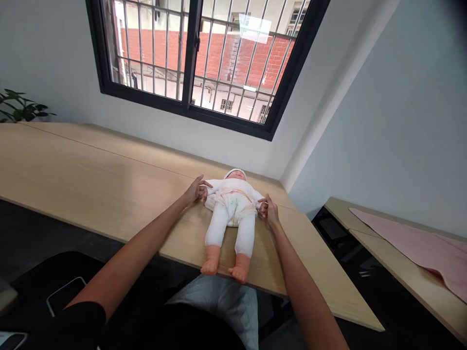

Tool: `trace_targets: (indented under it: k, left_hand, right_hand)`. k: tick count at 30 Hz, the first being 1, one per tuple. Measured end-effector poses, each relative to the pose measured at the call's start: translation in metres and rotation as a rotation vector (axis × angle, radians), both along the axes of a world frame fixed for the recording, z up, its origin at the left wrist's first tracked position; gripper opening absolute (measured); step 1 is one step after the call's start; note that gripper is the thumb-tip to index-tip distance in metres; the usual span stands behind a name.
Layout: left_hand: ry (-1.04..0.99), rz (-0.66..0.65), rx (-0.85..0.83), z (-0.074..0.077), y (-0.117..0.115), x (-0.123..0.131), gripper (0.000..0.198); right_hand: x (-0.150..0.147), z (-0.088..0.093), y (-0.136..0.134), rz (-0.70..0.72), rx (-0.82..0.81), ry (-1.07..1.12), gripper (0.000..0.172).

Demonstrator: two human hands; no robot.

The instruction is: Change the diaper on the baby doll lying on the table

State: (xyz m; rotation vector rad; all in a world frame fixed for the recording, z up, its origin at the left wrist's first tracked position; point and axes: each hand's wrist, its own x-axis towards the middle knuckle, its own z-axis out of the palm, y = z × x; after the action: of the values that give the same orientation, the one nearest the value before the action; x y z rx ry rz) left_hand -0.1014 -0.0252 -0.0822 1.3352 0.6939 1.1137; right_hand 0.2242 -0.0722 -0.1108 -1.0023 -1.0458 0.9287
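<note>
A baby doll (233, 204) in white clothes and a white cap lies on its back on the wooden table (146, 204), its bare feet at the front edge. My left hand (198, 189) is closed at the doll's sleeve on the left, fingers pinching around the cuff. On the other side, my right hand (269, 210) pinches the opposite sleeve end near the doll's hand. Both doll arms are spread outward. The top has a pink and yellow pattern across the front.
A second table (339, 214) with a pink cloth (412, 238) stands at the right. Behind the doll is a wall with a barred window (189, 53). A plant (24, 107) shows at the far left. A phone (12, 339) is at the lower left.
</note>
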Motion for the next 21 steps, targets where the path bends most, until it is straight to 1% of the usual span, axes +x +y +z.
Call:
trace_targets:
  k: [4,7,11,14,18,21]
  left_hand:
    - [-0.062,0.042,-0.013,0.001,0.001,-0.001,0.063]
    - [-0.107,0.074,-0.03,0.004,0.001,-0.004,0.064]
    - [-0.15,0.099,-0.05,0.01,0.0,-0.009,0.064]
    - [-0.197,0.148,-0.048,0.014,0.001,-0.015,0.061]
    - [-0.243,0.246,-0.044,0.016,0.003,-0.025,0.059]
    - [-0.248,0.312,-0.044,0.016,0.005,-0.031,0.057]
  right_hand:
    - [0.005,0.005,-0.003,-0.01,0.009,0.021,0.054]
    - [0.008,0.008,-0.004,-0.048,0.017,0.036,0.052]
    - [0.013,0.011,-0.002,-0.153,0.02,0.043,0.039]
    - [0.019,0.011,-0.001,-0.217,0.003,0.05,0.03]
    - [0.032,0.01,0.002,-0.301,-0.031,0.046,0.026]
    - [0.041,0.008,0.004,-0.39,-0.045,0.003,0.022]
